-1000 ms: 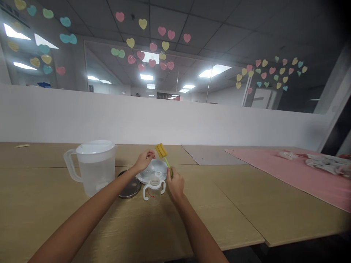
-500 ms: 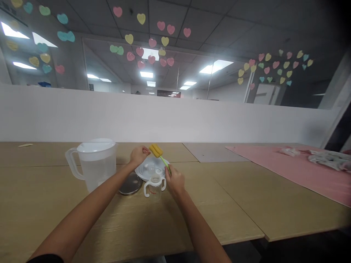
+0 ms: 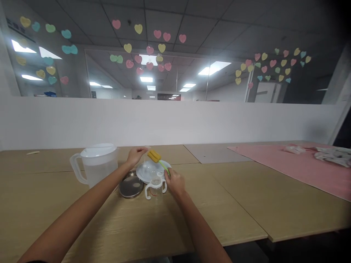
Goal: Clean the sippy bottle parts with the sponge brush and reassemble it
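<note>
In the head view, my right hand (image 3: 176,181) is closed around the green handle of a sponge bottle brush (image 3: 154,156) with a yellow head, which tilts up to the left. My left hand (image 3: 136,155) pinches beside the sponge head, where a small pale, see-through piece shows at the fingertips; I cannot make out what it is. Below the brush stands a clear baby bottle (image 3: 156,190) with two white handles, upright and without a cap. Behind it is a white dish (image 3: 142,176) with clear items in it, partly hidden by the brush and bottle.
A translucent pitcher (image 3: 97,166) stands left, partly behind my left forearm. A round metal tray (image 3: 131,186) lies between it and the bottle. A pink cloth (image 3: 276,160) with crumpled fabric (image 3: 333,157) covers the table's right side. A white wall (image 3: 175,120) rises behind.
The brush head has shifted slightly left and down, closer to my left fingers, and a pale see-through piece now shows there. The camera view has tilted up a little.
</note>
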